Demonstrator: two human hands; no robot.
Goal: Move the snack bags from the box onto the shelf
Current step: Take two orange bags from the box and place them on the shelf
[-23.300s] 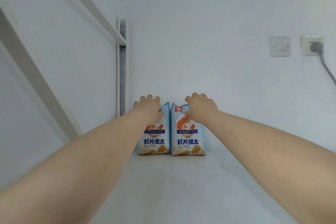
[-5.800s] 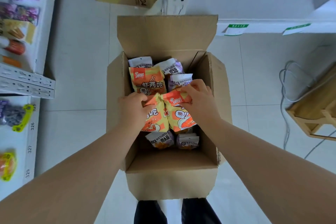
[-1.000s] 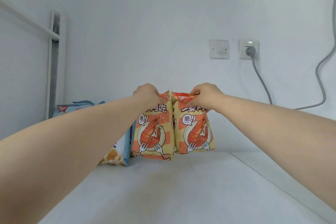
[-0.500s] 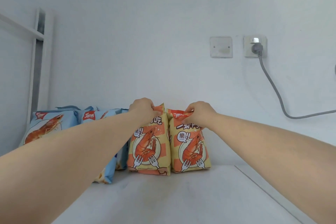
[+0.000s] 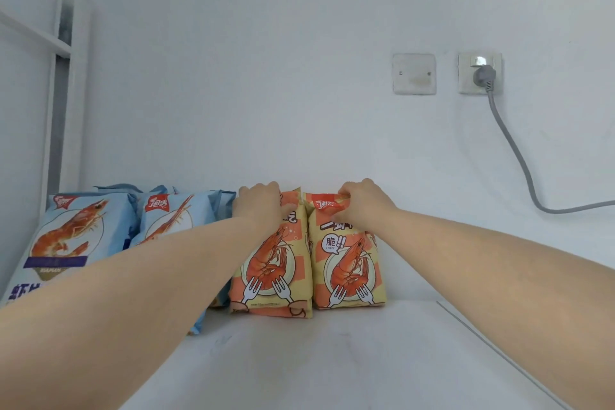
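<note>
Head view along a white shelf (image 5: 332, 359): a person's left hand (image 5: 259, 206) grips the top edge of the first orange shrimp-snack bag (image 5: 271, 270), fingers curled over its seal, while the right hand (image 5: 364, 206) pinches the crimped top of the second orange bag (image 5: 346, 270) just beside it. Both bags stand upright on the shelf, touching side by side, close to the back wall (image 5: 266, 76). To their left, pale blue shrimp-cracker bags (image 5: 73, 236) lean in a row, the nearer ones partly hidden behind the left forearm. A white upright post (image 5: 63, 103) rises at far left. On the wall to the right, a blank cover plate (image 5: 413, 74) sits next to a socket (image 5: 479, 73), whose grey cable (image 5: 519, 156) trails down and off to the right
</note>
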